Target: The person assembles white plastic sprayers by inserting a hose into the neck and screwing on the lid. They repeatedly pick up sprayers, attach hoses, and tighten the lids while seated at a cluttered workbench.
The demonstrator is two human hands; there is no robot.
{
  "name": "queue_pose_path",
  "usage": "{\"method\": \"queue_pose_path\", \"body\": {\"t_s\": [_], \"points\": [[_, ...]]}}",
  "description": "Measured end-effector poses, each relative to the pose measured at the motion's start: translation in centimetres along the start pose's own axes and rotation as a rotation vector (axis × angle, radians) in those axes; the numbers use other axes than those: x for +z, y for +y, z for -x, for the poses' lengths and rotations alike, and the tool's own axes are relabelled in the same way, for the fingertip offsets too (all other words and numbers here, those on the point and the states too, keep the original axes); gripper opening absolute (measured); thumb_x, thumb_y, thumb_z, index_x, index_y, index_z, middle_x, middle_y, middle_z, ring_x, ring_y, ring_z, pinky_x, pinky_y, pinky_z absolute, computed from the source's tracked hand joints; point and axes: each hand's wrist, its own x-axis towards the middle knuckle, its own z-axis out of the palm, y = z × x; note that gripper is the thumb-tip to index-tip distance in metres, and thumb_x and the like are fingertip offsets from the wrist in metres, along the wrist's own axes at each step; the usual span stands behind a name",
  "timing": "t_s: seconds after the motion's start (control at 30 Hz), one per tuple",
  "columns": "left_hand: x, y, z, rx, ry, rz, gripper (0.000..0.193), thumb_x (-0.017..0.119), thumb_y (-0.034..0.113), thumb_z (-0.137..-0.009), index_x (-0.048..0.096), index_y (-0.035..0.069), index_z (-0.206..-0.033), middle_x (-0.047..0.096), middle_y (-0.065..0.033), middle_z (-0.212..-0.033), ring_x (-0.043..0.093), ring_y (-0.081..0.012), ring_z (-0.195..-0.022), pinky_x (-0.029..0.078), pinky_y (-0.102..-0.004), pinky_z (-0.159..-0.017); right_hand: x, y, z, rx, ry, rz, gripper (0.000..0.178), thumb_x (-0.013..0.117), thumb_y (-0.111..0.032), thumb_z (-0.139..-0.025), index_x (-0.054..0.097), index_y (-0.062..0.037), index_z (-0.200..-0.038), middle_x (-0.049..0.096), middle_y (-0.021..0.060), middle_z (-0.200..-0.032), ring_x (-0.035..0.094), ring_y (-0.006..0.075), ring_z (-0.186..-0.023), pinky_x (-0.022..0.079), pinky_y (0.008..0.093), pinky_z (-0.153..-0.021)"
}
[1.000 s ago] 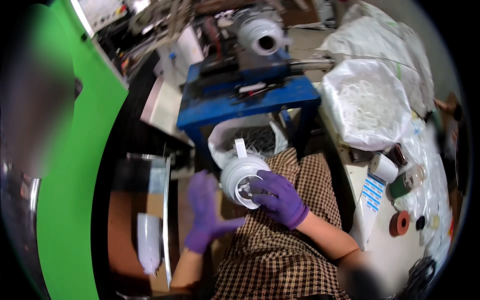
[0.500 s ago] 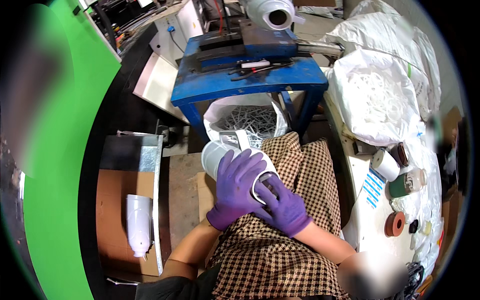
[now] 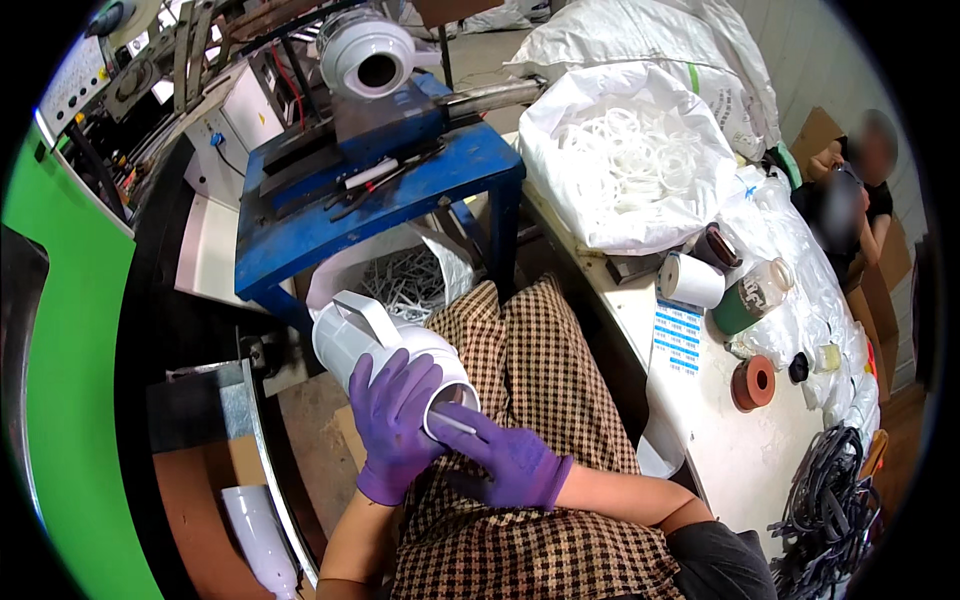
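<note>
A white plastic jug with a loop handle lies tilted across my lap, its round mouth facing my right hand. My left hand, in a purple glove, grips the jug's side near the mouth with the fingers laid along it. In another purple glove, my right hand is at the mouth's rim, fingers closed on a thin pale stick-like piece. The kind of that piece is too small to make out. Part of the rim is hidden behind the right fingers.
Ahead is a blue metal table with pliers and another white jug. Below sits a bag of pale strips. At right are a bag of white rings, a tape roll and a jar. Far right, a person.
My view has swung right, so the surroundings sit further left. The right hand has drawn back from inside the jug's mouth to its rim, and the pale piece now shows.
</note>
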Motion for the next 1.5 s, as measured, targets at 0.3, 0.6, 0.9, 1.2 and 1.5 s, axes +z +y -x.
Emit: {"method": "queue_pose_path", "body": {"t_s": [0.3,0.6,0.9,1.2,1.5], "points": [[1.3,0.9,0.5,0.099,-0.008,-0.034,0.024,0.073,0.027,-0.083,0.076,0.017,-0.105,0.069,0.0001,-0.121,0.062,-0.0232,-0.116,0.037,-0.0546,-0.112,-0.6,1.3,-1.6,0.198,-0.323,0.153,0.049,0.071,-0.017,-0.079,0.055,-0.0080,-0.125,0.061,0.0202,-0.114,0.068,0.0404,-0.085,0.056,0.0491,-0.076],[1.5,-1.0,-0.2,0.162,-0.078,0.049,0.036,0.076,0.036,-0.082,0.072,0.015,-0.111,0.069,-0.0015,-0.123,0.061,-0.0256,-0.121,0.037,-0.0531,-0.112,-1.7,2.0,-3.2,0.160,-0.257,-0.170,0.037,0.066,-0.010,-0.082,0.064,-0.0100,-0.118,0.066,0.0168,-0.110,0.068,0.0341,-0.094,0.056,0.0449,-0.085],[1.6,-2.1,-2.6,-0.106,-0.060,0.168,0.038,0.076,0.031,-0.076,0.073,0.016,-0.111,0.070,-0.0008,-0.121,0.059,-0.0243,-0.124,0.034,-0.0548,-0.115,-2.7,0.4,-2.8,-0.001,-0.110,0.658,0.063,0.070,-0.015,-0.079,0.049,-0.0181,-0.139,0.058,0.0124,-0.129,0.069,0.0265,-0.086,0.057,0.0375,-0.060],[3.2,-2.1,-0.1,0.041,0.056,0.013,0.034,0.077,0.036,-0.082,0.073,0.014,-0.108,0.070,-0.0051,-0.118,0.061,-0.0303,-0.123,0.036,-0.0559,-0.114,-0.7,0.1,-4.4,0.442,-0.261,-0.605,0.059,0.060,-0.011,-0.084,0.045,-0.0049,-0.141,0.066,0.0254,-0.118,0.069,0.0403,-0.094,0.057,0.0449,-0.085],[0.5,-11.3,-2.1,-0.344,0.336,0.207,0.065,0.080,0.031,-0.081,0.056,0.000,-0.133,0.058,-0.0160,-0.137,0.057,-0.0328,-0.124,0.044,-0.0450,-0.108,-8.4,1.9,-5.9,-0.180,0.370,-0.104,0.034,0.067,-0.008,-0.090,0.068,-0.0050,-0.124,0.071,0.0161,-0.117,0.069,0.0313,-0.110,0.056,0.0421,-0.094]]}}
